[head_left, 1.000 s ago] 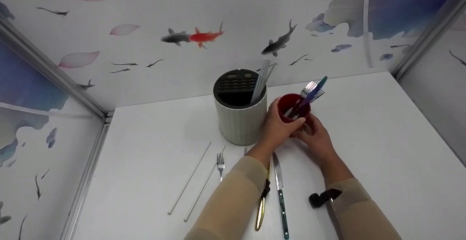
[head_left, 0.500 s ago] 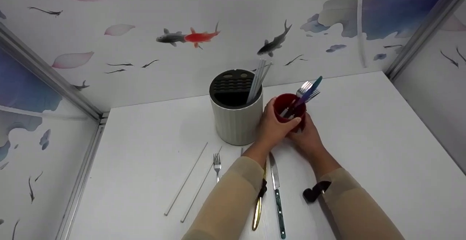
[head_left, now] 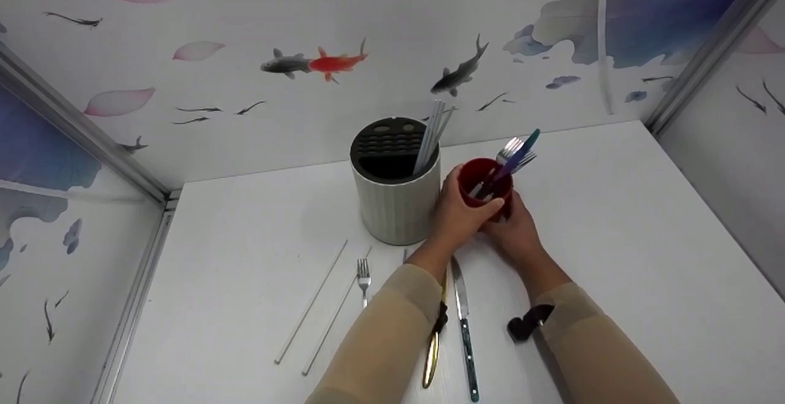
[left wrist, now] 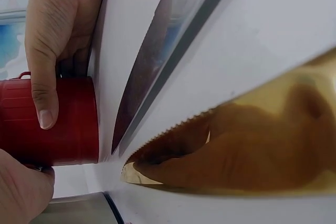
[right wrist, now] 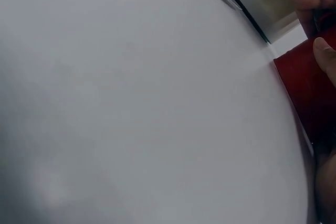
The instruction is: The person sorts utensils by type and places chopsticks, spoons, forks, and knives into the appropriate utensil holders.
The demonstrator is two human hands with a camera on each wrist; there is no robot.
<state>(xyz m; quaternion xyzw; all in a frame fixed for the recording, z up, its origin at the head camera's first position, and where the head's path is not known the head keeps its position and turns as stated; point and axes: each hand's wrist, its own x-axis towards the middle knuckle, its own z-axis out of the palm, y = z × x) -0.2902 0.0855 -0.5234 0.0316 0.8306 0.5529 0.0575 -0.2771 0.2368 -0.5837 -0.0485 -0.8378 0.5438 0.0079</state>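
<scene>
Jointly, the left hand (head_left: pixel 459 214) and right hand (head_left: pixel 516 230) gripped the red cup (left wrist: pixel 73 124), upright on the white table (head_left: pixel 619 238) just right of the ribbed holder (head_left: pixel 397 213); forks (head_left: pixel 509 148) and a purple-blue utensil (head_left: pixel 520 154) protruded from the cup.

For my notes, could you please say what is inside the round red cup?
Silver metal forks and a purple-teal utensil show; the red cup hides its own bottom.
</scene>
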